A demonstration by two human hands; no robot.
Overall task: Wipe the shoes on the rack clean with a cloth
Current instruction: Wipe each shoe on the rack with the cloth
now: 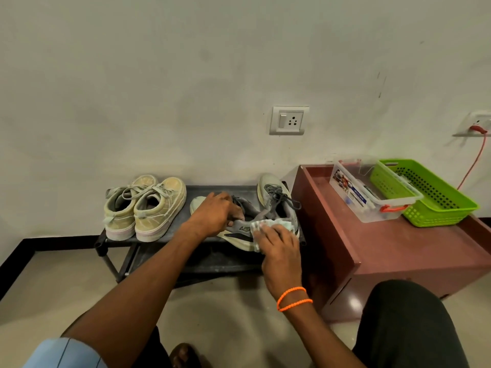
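Low black shoe rack (pixel 247 189) against the white wall. On its top shelf, at the left end, two tan lace-up sneakers (pixel 144 208) side by side, toes to the wall. At the right end, two grey running shoes: one (pixel 276 197) flat on the shelf, toe to the wall; the other (pixel 239 231) tipped on its side near the front edge, pale sole facing out.

Left hand (pixel 216 213) on top of the tipped grey shoe, fingers curled down over it, holding it still. Right hand (pixel 279 251) pressing a small pale cloth (pixel 268 225) against the heel end of that same shoe, fingers bent over the cloth and gripping it. Two orange bands (pixel 293 298) round the right wrist.

Just right of the rack, a dark red cabinet (pixel 372 248). On top of it, a clear plastic box (pixel 372 197) with orange clips, touching a green basket (pixel 427 195) with holes. On the wall above the rack, a white switch and socket (pixel 289 120). Far right, a red cord (pixel 475 160) hanging from another socket.
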